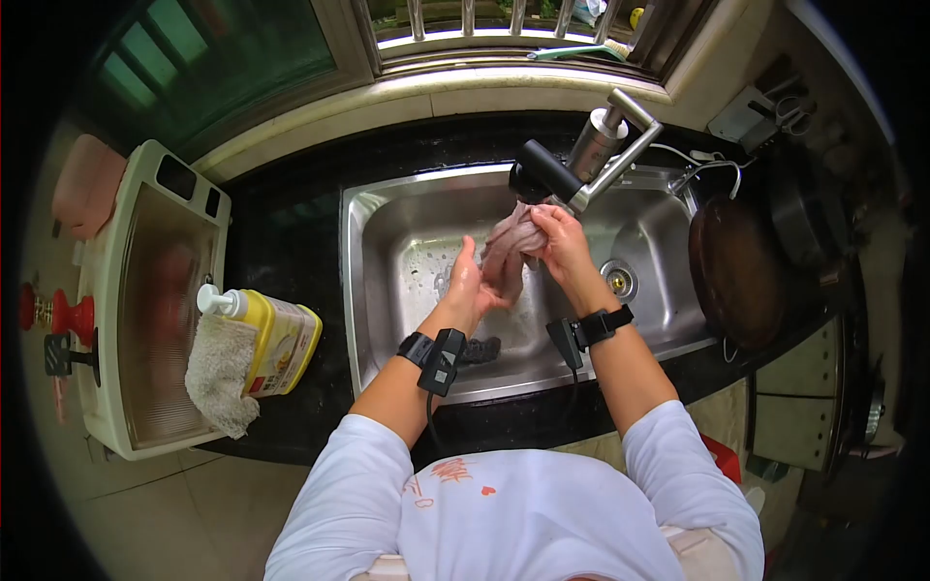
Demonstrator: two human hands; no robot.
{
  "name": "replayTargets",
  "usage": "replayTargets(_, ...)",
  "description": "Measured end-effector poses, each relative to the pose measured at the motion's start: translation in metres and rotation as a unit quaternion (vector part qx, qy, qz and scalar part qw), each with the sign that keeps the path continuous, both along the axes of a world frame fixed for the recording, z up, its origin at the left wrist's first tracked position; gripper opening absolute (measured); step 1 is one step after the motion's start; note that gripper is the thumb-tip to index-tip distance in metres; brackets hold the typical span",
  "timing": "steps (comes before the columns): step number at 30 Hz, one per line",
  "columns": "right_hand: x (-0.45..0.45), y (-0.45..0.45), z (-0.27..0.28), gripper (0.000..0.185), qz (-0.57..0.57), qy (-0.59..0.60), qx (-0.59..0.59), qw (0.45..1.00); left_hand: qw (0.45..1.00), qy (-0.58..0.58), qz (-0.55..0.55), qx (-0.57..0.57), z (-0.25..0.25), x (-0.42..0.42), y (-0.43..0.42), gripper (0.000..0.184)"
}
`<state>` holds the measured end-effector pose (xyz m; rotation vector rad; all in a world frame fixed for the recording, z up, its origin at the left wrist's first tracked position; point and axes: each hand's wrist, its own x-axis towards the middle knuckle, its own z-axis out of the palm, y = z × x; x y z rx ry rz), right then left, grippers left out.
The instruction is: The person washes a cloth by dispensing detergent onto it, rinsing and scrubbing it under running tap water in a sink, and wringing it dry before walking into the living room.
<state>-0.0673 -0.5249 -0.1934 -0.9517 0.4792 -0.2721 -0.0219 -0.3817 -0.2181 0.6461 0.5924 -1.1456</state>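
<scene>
Right hand (567, 247) grips greyish-pink cloth (511, 242) by faucet (593, 147); left hand (466, 287) spread against it. Step judged: rinsing. Next move likely calls for two-handed squeezing.

The fingers of my left grip (469, 289) are blurred and partly lost against the cloth (511, 254), whose inner folds I cannot see. My right grip (564, 247) covers part of its upper edge. A dark item (483, 350) in the sink (639, 218) sits partly behind my left wrist device (444, 363); I cannot tell what it is. A towel (223, 373) hides one side of the yellow bottle (291, 344), its label print too small to read. The bottom edge cuts off my shirt (542, 513).
</scene>
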Motion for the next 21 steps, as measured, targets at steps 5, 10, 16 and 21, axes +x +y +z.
replayTargets(5,-0.01,0.005,0.036,0.013,0.007,-0.055,0.052,0.997,0.999,-0.029,0.004,0.021,-0.005,-0.006,0.0,0.094)
replayTargets(10,-0.013,0.006,0.052,0.015,-0.034,-0.107,0.148,0.983,0.998,0.021,0.027,0.058,-0.003,0.001,0.014,0.099)
replayTargets(16,-0.022,0.01,0.068,0.018,-0.074,-0.068,0.199,0.975,0.999,0.039,-0.008,0.035,0.0,-0.011,0.022,0.097)
replayTargets(21,-0.032,0.005,0.074,0.016,0.012,-0.072,0.073,0.995,0.998,0.036,-0.05,-0.022,0.006,-0.023,0.027,0.091)
